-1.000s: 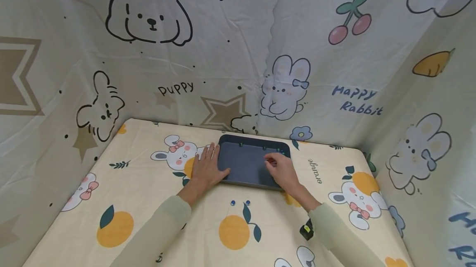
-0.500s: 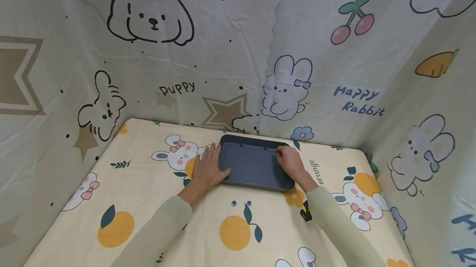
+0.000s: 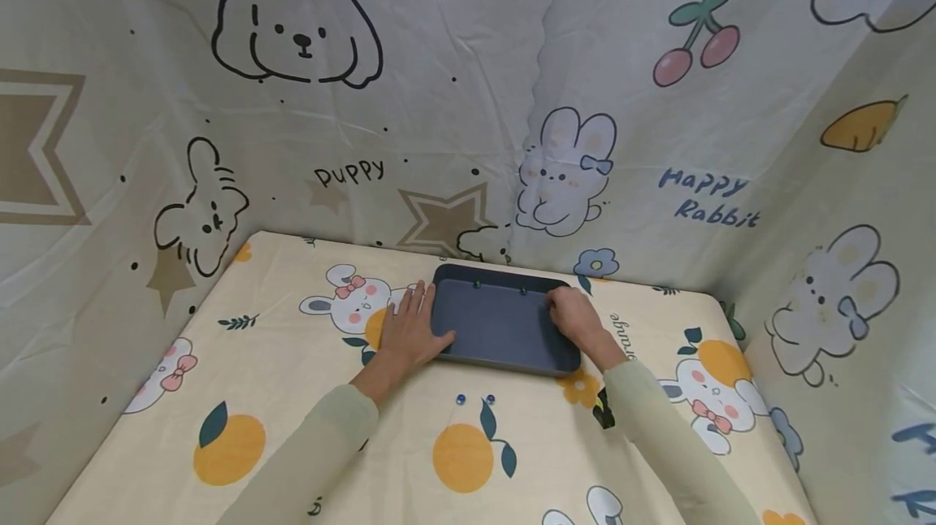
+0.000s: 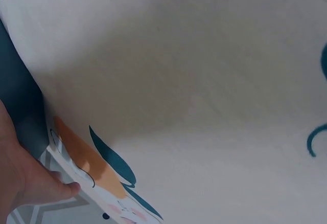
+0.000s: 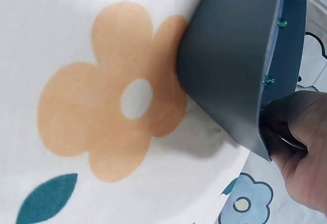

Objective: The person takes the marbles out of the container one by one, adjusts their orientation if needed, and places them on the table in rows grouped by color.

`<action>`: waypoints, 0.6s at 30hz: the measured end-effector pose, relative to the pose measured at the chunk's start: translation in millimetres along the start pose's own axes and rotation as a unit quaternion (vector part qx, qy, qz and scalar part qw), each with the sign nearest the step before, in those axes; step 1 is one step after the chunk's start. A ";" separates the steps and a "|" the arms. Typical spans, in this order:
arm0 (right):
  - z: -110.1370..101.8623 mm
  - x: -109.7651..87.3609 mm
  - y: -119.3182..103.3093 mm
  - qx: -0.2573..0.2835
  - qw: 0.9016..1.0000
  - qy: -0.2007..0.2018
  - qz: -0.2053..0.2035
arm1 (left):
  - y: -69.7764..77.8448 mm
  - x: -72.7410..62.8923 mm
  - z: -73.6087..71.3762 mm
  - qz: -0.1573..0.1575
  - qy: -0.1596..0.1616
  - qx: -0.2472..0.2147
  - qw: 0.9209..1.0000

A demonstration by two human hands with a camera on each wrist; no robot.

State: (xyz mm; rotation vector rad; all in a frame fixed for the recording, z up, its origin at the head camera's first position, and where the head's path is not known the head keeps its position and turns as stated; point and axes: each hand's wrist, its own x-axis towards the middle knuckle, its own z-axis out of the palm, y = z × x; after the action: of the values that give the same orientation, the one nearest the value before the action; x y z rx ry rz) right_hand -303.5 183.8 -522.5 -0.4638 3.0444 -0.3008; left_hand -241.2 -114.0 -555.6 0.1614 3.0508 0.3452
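A dark grey rectangular tray (image 3: pixel 497 326) stands at the back of the cloth-covered table. Two green marbles (image 3: pixel 523 292) lie inside along its far wall; the right wrist view also shows green marbles (image 5: pixel 269 81) there. My left hand (image 3: pixel 413 328) rests with spread, straight fingers against the tray's left side, thumb at the near corner. At the far right corner my right hand (image 3: pixel 578 318) reaches over the rim with curled fingers, thumb near forefinger. Whatever lies between or under those fingertips is hidden. Two blue marbles (image 3: pixel 461 400) sit on the cloth in front of the tray.
The printed cloth (image 3: pixel 329 411) carries oranges, rabbits and flowers. A small black and yellow object (image 3: pixel 603 410) is partly covered by the right sleeve. Patterned fabric walls (image 3: pixel 439 102) rise behind and at both sides of the table.
My right hand has moved right, from over the tray's inside to its far right corner, covering green marbles seen there earlier. My left hand and the blue marbles have stayed put.
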 end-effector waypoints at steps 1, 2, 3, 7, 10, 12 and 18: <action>-0.6 0.2 0.3 -0.003 1.000 -0.004 0.000 | -0.1 -0.1 -0.3 0.000 0.000 0.001 1.000; -1.2 0.4 0.5 -0.008 1.000 -0.007 -0.002 | -0.2 -0.2 -0.5 0.000 0.000 0.000 1.000; -1.8 0.6 0.8 -0.014 1.000 -0.008 -0.005 | -0.2 -0.6 -0.8 0.000 0.001 -0.001 1.000; -1.8 0.9 0.1 -0.036 0.999 -0.019 -0.012 | -0.7 -0.9 -1.3 0.000 -0.002 -0.003 1.000; 0.1 1.1 -0.8 -0.072 0.997 -0.022 -0.025 | -0.7 -0.9 -1.3 0.000 -0.002 -0.007 1.000; 1.0 0.8 -1.4 -0.104 0.994 -0.018 -0.039 | -0.4 -0.8 -1.3 0.000 -0.002 -0.010 1.000; 1.1 -0.5 -3.2 -0.152 0.986 -0.008 -0.062 | 0.3 -0.6 -0.9 0.001 -0.003 -0.013 1.000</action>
State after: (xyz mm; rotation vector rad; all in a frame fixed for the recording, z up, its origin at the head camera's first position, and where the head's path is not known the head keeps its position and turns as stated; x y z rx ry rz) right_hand -302.0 180.7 -523.0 -0.6676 3.0602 0.1662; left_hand -240.7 -114.0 -554.7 0.1631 3.0397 0.3847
